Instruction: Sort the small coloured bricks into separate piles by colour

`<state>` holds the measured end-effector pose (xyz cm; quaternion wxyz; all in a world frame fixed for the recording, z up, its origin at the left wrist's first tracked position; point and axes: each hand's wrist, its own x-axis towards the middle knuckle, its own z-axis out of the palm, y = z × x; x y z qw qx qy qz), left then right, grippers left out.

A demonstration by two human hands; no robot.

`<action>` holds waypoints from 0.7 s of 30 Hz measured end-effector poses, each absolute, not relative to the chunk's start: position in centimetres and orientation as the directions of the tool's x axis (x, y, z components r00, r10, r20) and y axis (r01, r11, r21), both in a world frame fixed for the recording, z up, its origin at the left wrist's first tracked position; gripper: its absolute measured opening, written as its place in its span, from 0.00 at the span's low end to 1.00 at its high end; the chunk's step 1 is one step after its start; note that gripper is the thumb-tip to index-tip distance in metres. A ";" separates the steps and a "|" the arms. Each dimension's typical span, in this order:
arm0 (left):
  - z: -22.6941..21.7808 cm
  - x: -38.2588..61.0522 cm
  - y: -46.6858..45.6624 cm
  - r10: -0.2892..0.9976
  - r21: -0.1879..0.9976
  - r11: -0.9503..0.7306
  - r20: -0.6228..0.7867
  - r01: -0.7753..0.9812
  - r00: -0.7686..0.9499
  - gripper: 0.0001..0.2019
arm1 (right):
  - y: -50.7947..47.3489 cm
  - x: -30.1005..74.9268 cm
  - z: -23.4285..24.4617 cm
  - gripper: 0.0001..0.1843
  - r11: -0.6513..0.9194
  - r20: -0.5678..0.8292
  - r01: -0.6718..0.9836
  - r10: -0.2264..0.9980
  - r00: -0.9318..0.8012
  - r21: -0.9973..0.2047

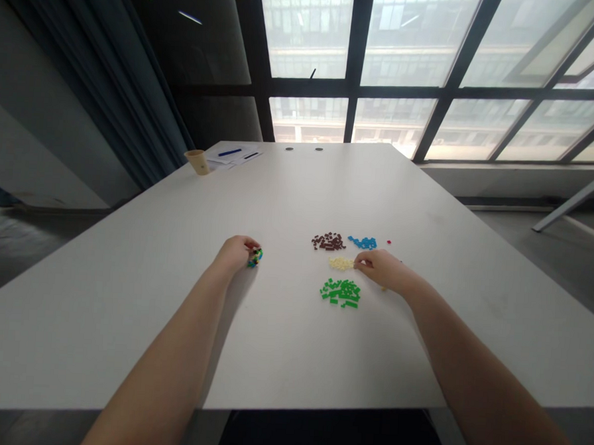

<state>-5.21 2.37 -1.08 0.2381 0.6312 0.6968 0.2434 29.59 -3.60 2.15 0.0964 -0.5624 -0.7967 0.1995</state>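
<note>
My left hand (240,249) is closed around a small multicoloured toy-brick build (256,257), with green, blue, yellow and dark parts showing past the fingers. To the right, my right hand (377,266) has its thumb and fingers pinched together at the right edge of a pile of pale yellow toy bricks (340,263). Whether a brick sits between those fingertips is too small to tell. Nearer to me lies a pile of green bricks (341,290). Beyond the pale yellow ones are dark brown bricks (328,241) and blue bricks (363,242).
A tiny red brick (389,242) lies right of the blue pile. On the white table's (290,355) far left stand a tan cup (197,162) and papers (225,157) with a blue pen (229,152). Two round dark discs (319,149) are near the far edge.
</note>
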 end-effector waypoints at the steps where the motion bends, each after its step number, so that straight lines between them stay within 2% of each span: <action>1: -0.9 -5.1 2.3 0.995 0.624 0.096 -0.041 0.776 -0.090 0.11 | -3.6 29.6 2.1 0.13 0.288 -0.073 0.859 0.934 -0.349 -0.423; 5: -0.3 -5.0 2.2 0.993 0.520 0.116 -0.071 0.846 -0.093 0.08 | -3.6 29.5 2.1 0.13 0.287 -0.083 0.861 0.932 -0.352 -0.421; 9: -0.1 -5.0 2.2 0.996 0.422 0.093 -0.050 0.902 -0.079 0.05 | -3.6 29.6 2.0 0.13 0.285 -0.088 0.862 0.932 -0.351 -0.420; 12: -0.1 -5.0 2.2 0.997 0.392 0.074 -0.006 0.917 -0.077 0.05 | -3.6 29.6 2.1 0.14 0.284 -0.083 0.861 0.933 -0.349 -0.422; 16: 0.3 -4.5 2.1 0.995 0.480 0.031 0.072 0.877 -0.074 0.06 | -3.6 29.6 2.1 0.13 0.278 -0.077 0.861 0.937 -0.341 -0.426; 21: 1.1 -2.0 1.0 0.996 0.724 -0.069 0.087 0.687 0.008 0.10 | -3.8 29.4 2.2 0.13 0.267 -0.066 0.862 0.943 -0.326 -0.431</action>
